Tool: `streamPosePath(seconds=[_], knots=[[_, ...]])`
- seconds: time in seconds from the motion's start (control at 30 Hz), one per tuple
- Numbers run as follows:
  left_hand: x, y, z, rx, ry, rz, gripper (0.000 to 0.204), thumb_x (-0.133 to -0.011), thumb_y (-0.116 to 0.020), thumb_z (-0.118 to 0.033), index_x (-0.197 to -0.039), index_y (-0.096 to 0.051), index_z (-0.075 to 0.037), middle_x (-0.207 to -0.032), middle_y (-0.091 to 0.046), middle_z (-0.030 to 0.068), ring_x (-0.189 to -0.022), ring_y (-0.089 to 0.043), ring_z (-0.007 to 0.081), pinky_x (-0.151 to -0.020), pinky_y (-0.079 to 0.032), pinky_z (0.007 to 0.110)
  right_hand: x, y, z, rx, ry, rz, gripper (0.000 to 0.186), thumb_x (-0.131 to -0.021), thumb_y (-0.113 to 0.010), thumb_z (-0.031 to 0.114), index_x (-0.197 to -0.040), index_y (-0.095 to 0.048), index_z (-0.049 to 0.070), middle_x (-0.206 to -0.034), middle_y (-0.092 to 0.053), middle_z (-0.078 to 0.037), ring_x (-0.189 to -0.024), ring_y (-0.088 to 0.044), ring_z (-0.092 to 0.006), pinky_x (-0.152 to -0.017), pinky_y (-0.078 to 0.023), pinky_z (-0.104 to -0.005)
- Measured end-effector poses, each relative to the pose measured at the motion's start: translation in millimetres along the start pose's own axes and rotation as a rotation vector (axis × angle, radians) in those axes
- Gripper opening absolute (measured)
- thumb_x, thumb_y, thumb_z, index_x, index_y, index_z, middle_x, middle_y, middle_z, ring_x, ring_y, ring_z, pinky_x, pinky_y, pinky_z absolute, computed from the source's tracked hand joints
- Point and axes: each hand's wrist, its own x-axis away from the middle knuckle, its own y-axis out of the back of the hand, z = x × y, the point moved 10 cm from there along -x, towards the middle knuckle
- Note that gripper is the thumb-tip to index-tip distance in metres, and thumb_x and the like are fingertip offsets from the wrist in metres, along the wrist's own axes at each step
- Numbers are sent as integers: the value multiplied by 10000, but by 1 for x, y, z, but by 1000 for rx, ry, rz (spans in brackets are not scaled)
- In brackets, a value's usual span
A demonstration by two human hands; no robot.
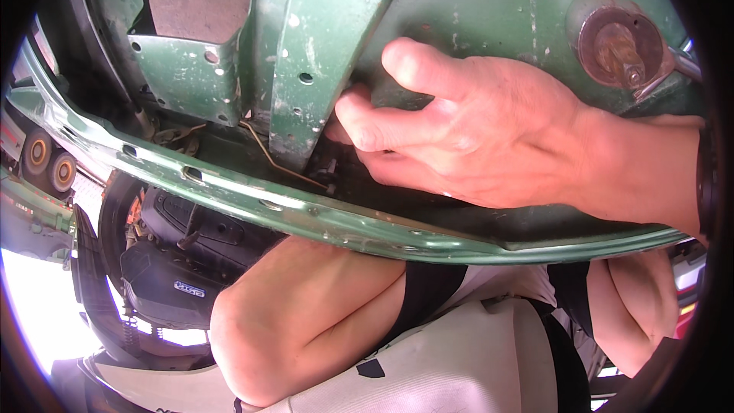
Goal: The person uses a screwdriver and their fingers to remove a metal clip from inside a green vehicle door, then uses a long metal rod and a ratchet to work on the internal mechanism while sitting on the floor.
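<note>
My right hand point(474, 130) comes in from the right with a dark band point(709, 176) on its wrist. Its fingers are curled against the lower end of a green metal rib point(306, 76), and their tips are hidden in the dark gap beside it. Whatever they grip is out of sight. Close to the fingers, a thin tan wire point(267, 154) slants down to a small fitting point(327, 176) in the recess. Above my wrist, a round rusty mount point(621, 46) sits on the green panel point(505, 8), with a shiny metal rod point(683, 61) beside it. My left hand is out of view.
A curved green metal lip point(367, 237) runs across below my hand. At the upper left is a green bracket point(183, 69) with a large opening. Under the lip are my bent leg point(298, 313), a black engine cover point(168, 275) and, far left, truck wheels point(50, 160).
</note>
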Motion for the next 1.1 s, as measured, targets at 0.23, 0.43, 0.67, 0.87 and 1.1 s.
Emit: streamPosePath(seconds=[0.23, 0.43, 0.67, 0.87, 1.1], knots=[[4, 0, -4, -2, -10, -9, 390, -1022, -557, -279, -1014, -702, 82, -856, -692, 107, -797, -595, 200, -765, -461, 355, -2, -2, 1, 47, 57, 70, 266, -885, -606, 396, -1008, -646, 163, -1116, -631, 1, -1318, -406, -147, -968, -344, -442], [7, -1, -4, 10, -11, -50, 414, -1040, -545, -300, -1010, -703, 82, -840, -692, 101, -784, -590, 191, -757, -457, 354, -2, -2, 2, 64, 113, 101, 269, -893, -608, 384, -1017, -624, 146, -1069, -624, -9, -1307, -404, -192, -962, -335, -467], [35, 9, 60, 143, 325, -146, 444, -1060, -532, -325, -1005, -703, 81, -822, -692, 94, -768, -584, 180, -749, -451, 353, 3, 4, -4, 75, 68, 24, 266, -904, -600, 380, -1046, -641, 158, -1147, -635, 13, -1303, -414, -196, -977, -324, -479], [94, 11, 185, 366, 802, -334, 471, -1077, -520, -346, -1001, -703, 81, -806, -693, 88, -754, -579, 171, -741, -447, 351, 0, 1, 4, 124, 100, 82, 259, -932, -564, 382, -1067, -658, 182, -1272, -626, 30, -1309, -429, -199, -995, -327, -479], [92, 116, 80, 40, 447, -710, 454, -1073, -512, -346, -1003, -699, 62, -765, -668, 88, -716, -563, 147, -673, -396, 288, 9, 2, -1, 44, 44, -8, 271, -911, -596, 353, -1107, -657, 176, -1386, -579, 15, -1284, -437, -193, -962, -348, -454]])
